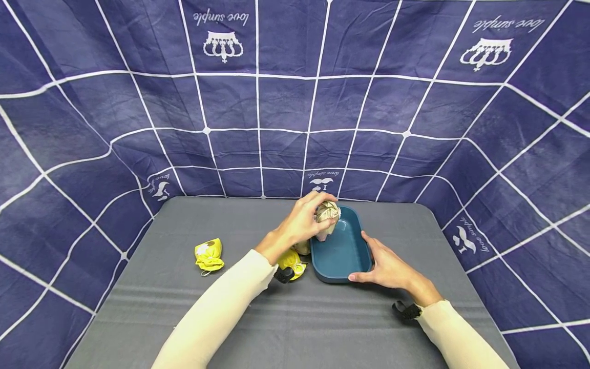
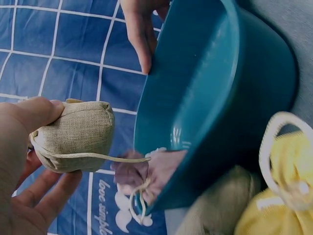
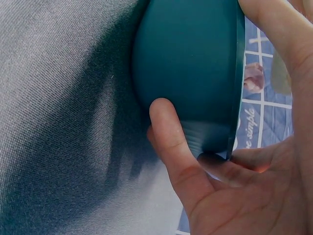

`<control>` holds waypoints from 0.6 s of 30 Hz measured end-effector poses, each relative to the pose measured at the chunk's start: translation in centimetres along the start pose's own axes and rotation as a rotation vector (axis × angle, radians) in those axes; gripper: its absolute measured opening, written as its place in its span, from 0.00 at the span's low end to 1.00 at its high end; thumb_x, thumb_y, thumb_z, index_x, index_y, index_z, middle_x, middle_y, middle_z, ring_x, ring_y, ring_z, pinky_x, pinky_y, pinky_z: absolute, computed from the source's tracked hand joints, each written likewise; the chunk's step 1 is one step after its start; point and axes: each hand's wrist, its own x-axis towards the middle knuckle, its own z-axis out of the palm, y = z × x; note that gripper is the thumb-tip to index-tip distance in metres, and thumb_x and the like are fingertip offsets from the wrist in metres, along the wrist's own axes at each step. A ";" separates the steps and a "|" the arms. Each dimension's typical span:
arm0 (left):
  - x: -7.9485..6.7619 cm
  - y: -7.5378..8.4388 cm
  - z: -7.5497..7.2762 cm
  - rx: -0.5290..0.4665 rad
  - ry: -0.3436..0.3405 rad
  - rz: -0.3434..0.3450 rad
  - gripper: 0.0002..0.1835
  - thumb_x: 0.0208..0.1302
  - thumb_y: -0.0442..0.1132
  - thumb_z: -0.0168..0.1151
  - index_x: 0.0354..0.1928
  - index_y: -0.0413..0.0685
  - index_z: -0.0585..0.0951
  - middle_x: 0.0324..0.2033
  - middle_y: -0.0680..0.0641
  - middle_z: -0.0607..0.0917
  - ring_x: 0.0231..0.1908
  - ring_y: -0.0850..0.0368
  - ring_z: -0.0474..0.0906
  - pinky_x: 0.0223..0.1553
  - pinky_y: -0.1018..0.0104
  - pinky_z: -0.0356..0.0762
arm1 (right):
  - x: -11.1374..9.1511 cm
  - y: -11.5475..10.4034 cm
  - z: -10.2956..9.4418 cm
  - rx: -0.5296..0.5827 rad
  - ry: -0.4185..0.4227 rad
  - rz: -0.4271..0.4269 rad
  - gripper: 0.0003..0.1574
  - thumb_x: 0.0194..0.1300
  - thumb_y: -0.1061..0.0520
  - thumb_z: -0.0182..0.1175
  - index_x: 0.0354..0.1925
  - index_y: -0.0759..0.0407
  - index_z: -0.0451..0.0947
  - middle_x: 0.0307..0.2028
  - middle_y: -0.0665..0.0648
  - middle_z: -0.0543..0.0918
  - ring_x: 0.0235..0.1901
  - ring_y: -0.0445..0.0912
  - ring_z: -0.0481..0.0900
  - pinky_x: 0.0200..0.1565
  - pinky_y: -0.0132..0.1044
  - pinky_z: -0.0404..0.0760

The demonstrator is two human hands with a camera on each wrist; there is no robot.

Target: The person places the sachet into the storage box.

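My left hand (image 1: 305,218) grips a beige cloth drawstring pouch (image 2: 78,134) between thumb and fingers, above the far left corner of a teal plastic bin (image 1: 343,251). The pouch's cord trails loose in the left wrist view. At that same corner of the bin a pink drawstring pouch (image 2: 167,171) shows at the rim, partly hidden in the head view. My right hand (image 1: 389,264) holds the bin's right side, thumb at the near right corner, fingers along the side. In the right wrist view, fingers touch the bin's outer wall (image 3: 188,63).
Left of the bin, partly under my left forearm, lie a yellow pouch (image 1: 291,262) and a beige pouch (image 1: 301,248). Another yellow pouch (image 1: 209,253) lies farther left on the grey table (image 1: 295,328). A blue checked cloth (image 1: 286,102) hangs behind and at both sides.
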 end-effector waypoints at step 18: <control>3.5 -0.4 4.0 0.014 -0.074 -0.035 0.23 0.73 0.41 0.84 0.65 0.51 0.86 0.54 0.42 0.90 0.55 0.47 0.90 0.61 0.53 0.90 | 0.1 0.0 -0.1 -0.004 -0.008 0.010 0.90 0.59 0.26 0.86 0.92 0.73 0.50 0.84 0.81 0.69 0.79 0.71 0.78 0.77 0.71 0.79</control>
